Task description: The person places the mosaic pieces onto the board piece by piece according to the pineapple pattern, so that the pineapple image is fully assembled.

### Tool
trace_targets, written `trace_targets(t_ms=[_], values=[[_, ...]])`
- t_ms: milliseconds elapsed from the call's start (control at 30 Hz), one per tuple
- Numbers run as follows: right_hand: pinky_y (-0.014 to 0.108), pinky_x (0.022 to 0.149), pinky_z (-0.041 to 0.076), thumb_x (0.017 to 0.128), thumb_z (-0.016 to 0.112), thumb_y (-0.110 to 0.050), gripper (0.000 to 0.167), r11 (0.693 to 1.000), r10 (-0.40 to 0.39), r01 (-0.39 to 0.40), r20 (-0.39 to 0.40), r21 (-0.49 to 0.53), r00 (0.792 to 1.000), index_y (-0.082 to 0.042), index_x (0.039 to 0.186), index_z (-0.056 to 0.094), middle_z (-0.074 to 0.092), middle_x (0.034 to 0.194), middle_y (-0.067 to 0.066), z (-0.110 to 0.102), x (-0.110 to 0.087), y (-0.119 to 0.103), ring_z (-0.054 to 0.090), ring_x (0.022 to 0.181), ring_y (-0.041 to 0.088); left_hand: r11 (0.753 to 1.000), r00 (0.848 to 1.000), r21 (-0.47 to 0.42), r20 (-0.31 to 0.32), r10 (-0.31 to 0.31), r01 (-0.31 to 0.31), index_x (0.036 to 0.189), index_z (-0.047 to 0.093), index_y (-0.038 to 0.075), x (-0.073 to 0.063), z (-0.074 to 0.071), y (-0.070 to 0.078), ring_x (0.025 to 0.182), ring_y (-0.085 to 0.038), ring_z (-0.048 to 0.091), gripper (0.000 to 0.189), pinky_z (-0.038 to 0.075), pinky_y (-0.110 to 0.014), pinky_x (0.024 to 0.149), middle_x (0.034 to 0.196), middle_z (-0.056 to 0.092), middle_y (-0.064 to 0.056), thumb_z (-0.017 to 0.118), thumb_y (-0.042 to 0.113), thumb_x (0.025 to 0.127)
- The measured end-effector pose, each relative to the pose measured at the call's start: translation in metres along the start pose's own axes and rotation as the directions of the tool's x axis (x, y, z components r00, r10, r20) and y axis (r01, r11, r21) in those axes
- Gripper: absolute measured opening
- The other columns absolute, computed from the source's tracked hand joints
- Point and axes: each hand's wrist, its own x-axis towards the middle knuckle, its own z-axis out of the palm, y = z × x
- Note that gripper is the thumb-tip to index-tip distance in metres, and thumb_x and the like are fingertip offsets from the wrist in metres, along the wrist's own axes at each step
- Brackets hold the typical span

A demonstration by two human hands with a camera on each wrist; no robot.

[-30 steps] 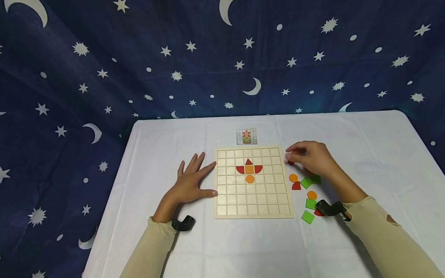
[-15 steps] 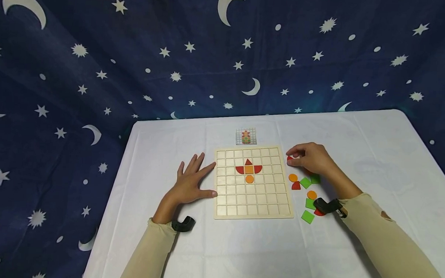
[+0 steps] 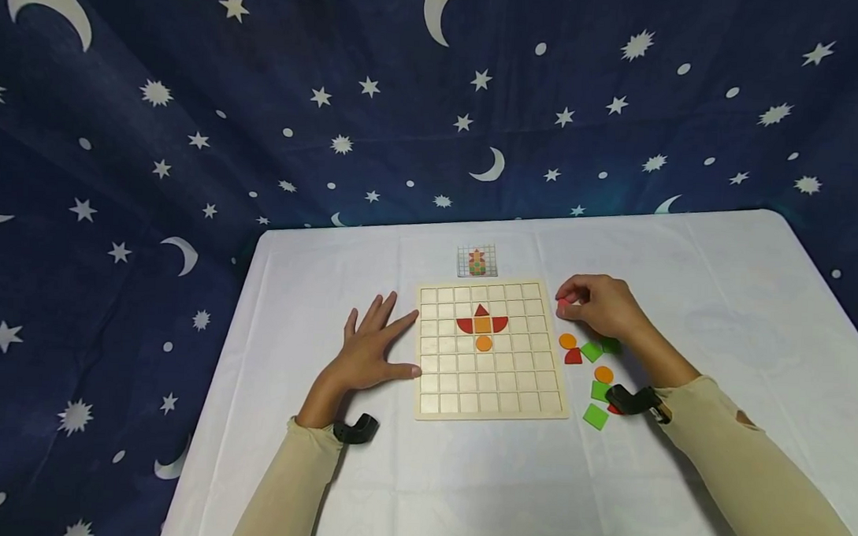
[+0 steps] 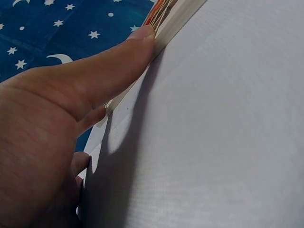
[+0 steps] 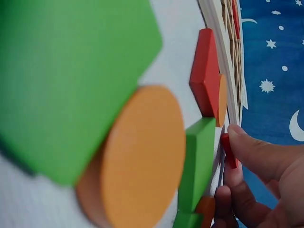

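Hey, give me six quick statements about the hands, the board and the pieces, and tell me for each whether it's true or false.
1. The right hand pinches a red piece. True.
2. The left hand is curled into a fist. False: its fingers are spread, with the thumb at the edge of the board.
3. On the board, an orange circle lies just nearer the person than the orange square. True.
4. Green pieces lie on the board. False: those in view lie on the table, right of the board.
5. A red triangle lies just beyond the orange square. True.
6. The pattern card lies left of the board. False: it lies past the board's far edge.
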Motion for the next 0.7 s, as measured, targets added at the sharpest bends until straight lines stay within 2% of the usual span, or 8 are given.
trace_targets(t_ms=[200, 400, 600, 700], values=[[0.032, 0.071, 0.046, 0.088, 0.081, -0.014, 0.024, 0.999, -0.03, 0.031, -0.022, 0.037, 0.999, -0.011, 0.112, 0.077, 0.069, 0.088, 0.007, -0.003, -0.003, -0.001, 0.057, 0.084, 0.025, 1.0, 1.0, -0.004, -0.001, 0.006, -0.006, 0.16, 0.035, 0.029, 0.0, 0.0, 0.0, 0.161, -0.033, -0.004, 0.099, -0.008, -0.067, 0.121, 0.174, 0.004, -0.009, 0.08, 0.06, 0.079], [0.029, 0.055, 0.045, 0.091, 0.077, -0.018, 0.028, 0.992, 0.028, -0.029, 0.009, 0.121, 1.0, -0.011, 0.119, 0.076, 0.067, 0.089, 0.011, -0.005, -0.008, -0.008, 0.054, 0.074, 0.027, 1.0, 1.0, -0.006, 0.003, 0.0, 0.0, 0.16, 0.036, 0.029, 0.0, 0.0, 0.0, 0.161, -0.033, -0.004, 0.098, -0.008, -0.067, 0.121, 0.174, 0.004, -0.009, 0.08, 0.06, 0.078], [0.027, 0.063, 0.047, 0.093, 0.076, -0.022, 0.022, 0.969, 0.033, -0.048, 0.063, 0.243, 0.997, -0.012, 0.112, 0.076, 0.065, 0.092, 0.01, -0.002, -0.013, -0.019, 0.053, 0.085, 0.025, 1.0, 1.0, -0.001, 0.0, 0.003, -0.003, 0.16, 0.035, 0.03, 0.001, 0.001, -0.001, 0.161, -0.033, -0.004, 0.098, -0.008, -0.067, 0.121, 0.174, 0.004, -0.008, 0.079, 0.061, 0.078], [0.029, 0.063, 0.05, 0.094, 0.075, -0.022, 0.018, 0.953, 0.017, -0.05, 0.111, 0.297, 0.994, -0.011, 0.108, 0.073, 0.066, 0.092, 0.012, 0.001, -0.015, -0.024, 0.056, 0.083, 0.028, 1.0, 1.0, 0.0, -0.002, 0.0, 0.0, 0.16, 0.035, 0.031, 0.001, 0.002, -0.002, 0.161, -0.031, -0.004, 0.098, -0.008, -0.066, 0.122, 0.174, 0.004, -0.007, 0.079, 0.061, 0.078]])
